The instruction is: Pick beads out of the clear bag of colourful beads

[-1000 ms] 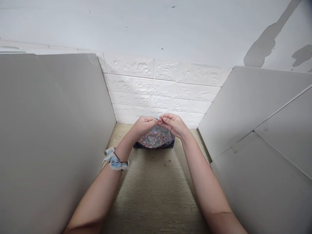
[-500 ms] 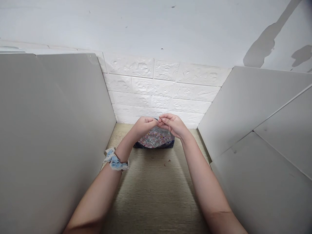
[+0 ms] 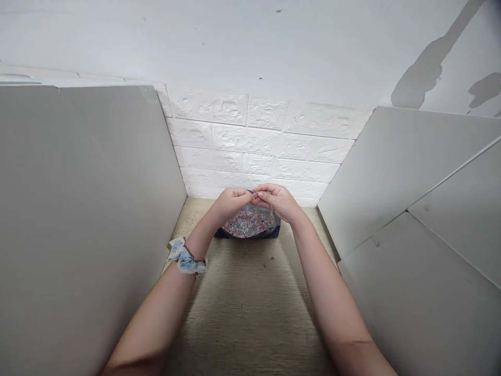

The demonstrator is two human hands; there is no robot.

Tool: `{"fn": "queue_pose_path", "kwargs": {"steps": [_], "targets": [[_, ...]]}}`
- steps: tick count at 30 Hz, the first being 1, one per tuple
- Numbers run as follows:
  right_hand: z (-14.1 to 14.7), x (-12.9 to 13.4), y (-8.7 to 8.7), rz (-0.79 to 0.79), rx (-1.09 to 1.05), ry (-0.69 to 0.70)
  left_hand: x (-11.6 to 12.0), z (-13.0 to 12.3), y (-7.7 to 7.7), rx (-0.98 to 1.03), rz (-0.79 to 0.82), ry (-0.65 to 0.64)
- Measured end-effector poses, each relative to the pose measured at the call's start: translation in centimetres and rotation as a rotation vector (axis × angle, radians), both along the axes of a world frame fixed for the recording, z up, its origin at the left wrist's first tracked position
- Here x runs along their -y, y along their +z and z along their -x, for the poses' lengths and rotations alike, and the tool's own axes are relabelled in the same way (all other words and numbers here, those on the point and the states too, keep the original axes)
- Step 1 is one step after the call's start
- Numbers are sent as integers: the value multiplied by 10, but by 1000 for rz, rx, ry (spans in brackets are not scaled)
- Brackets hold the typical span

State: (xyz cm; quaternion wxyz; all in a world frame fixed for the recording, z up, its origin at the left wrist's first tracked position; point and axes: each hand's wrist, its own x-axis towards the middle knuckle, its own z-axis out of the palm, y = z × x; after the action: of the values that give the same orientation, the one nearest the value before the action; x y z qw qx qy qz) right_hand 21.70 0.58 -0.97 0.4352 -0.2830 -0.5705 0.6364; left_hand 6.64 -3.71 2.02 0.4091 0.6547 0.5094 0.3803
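A dark-edged container (image 3: 267,232) full of small pink, white and clear beads (image 3: 247,222) sits on the wooden surface against the wall. My left hand (image 3: 234,201) is above its left part, thumb and fingers pinched together, with what they hold too small to name. Fingertips meeting those of the left, my right hand (image 3: 276,201) is over the container's right side. Its thumb and index finger pinch a tiny thing that I cannot make out. A blue and white scrunchie (image 3: 187,258) circles my left wrist.
Grey panels stand upright at the left (image 3: 90,209) and right (image 3: 391,172). Behind the container rises a white brick-patterned wall (image 3: 246,141). Small dark specks lie on the wooden surface (image 3: 250,313) between my forearms.
My right hand's fingertips have shifted slightly left and down, closer to my left fingertips. My left hand has hardly moved.
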Motion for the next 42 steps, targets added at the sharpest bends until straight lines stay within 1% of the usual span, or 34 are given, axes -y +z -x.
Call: {"fn": "queue_pose_path", "kwargs": {"steps": [10, 17, 20, 25, 29, 34, 40, 42], "targets": [[0, 1, 0, -7, 13, 3, -1, 1, -2, -30, -36, 25], [0, 0, -1, -38, 45, 15, -4, 1, -6, -24, -69, -8], [0, 2, 0, -51, 63, 17, -4, 2, -6, -34, -52, -6], [-1, 4, 1, -99, 88, 44, -1, 1, -2, -65, -6, 15], [-1, 5, 3, -170, 136, 45, 1, 1, -1, -51, 13, 10], [-2, 6, 6, -289, 259, -39, 2, 1, 1, -10, 22, -7], [-1, 14, 15, -530, 432, -151, 4, 1, 3, 43, 68, -39], [0, 20, 21, -613, 515, -187, 4, 3, 1, 102, 111, -91]]}}
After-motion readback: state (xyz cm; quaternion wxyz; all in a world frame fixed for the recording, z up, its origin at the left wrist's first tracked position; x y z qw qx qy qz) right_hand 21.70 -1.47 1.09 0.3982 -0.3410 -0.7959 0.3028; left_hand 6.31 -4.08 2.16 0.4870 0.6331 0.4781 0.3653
